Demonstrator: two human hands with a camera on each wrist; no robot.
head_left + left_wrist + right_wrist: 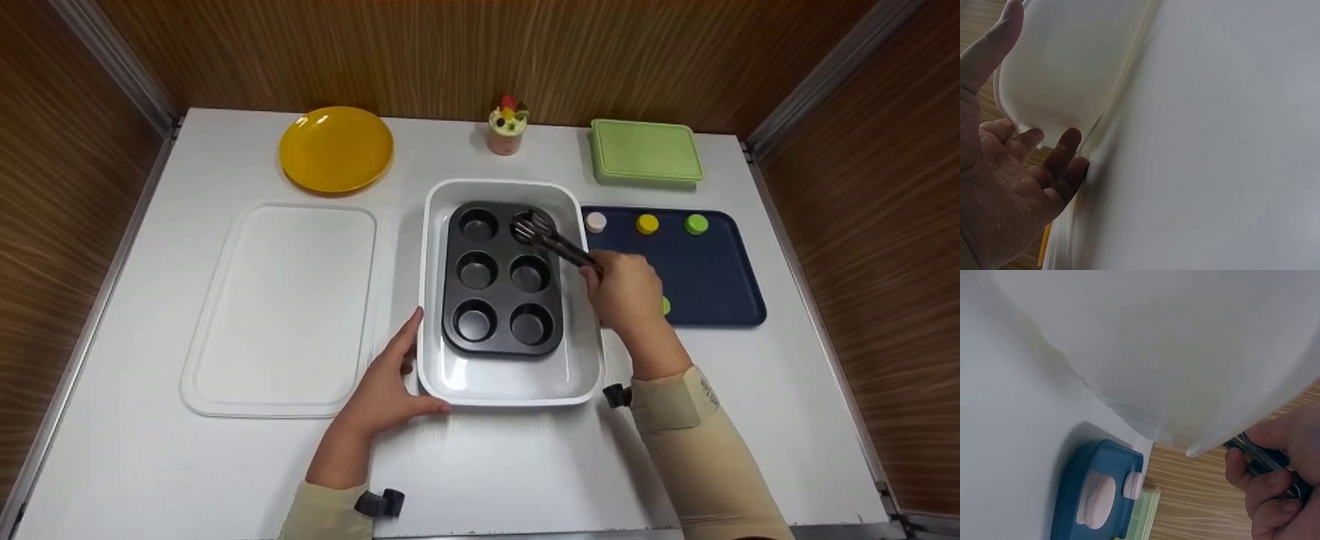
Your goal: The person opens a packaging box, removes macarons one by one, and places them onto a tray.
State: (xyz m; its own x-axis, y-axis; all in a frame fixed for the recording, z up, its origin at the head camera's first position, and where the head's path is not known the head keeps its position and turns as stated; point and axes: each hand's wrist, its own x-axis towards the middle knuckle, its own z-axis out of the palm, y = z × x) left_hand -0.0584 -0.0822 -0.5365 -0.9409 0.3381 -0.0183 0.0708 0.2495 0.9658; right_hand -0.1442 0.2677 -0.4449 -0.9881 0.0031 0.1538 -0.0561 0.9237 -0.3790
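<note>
My right hand (pixel 622 289) grips dark tongs (pixel 566 249), whose heads are over the far right cup of a black muffin tin (pixel 504 291). That tin lies inside a deep white bin (pixel 517 379). In the right wrist view, fingers curl round the handle of the tongs (pixel 1266 458) beyond the bin wall. At the bin's near left corner is my left hand (pixel 382 394), thumb by the front edge and fingers spread along the left side. Right of the bin, a navy tray (pixel 705 270) carries a white macaron (pixel 596 222), a yellow macaron (pixel 647 223) and green macarons (pixel 697 223).
A white lid (pixel 292 300) lies flat left of the bin. Behind it is an orange-yellow plate (pixel 337 150). A dessert cup with fruit (pixel 507 131) and a green lidded box (pixel 647 151) stand at the back. Wood-patterned panels (pixel 420 56) enclose the table.
</note>
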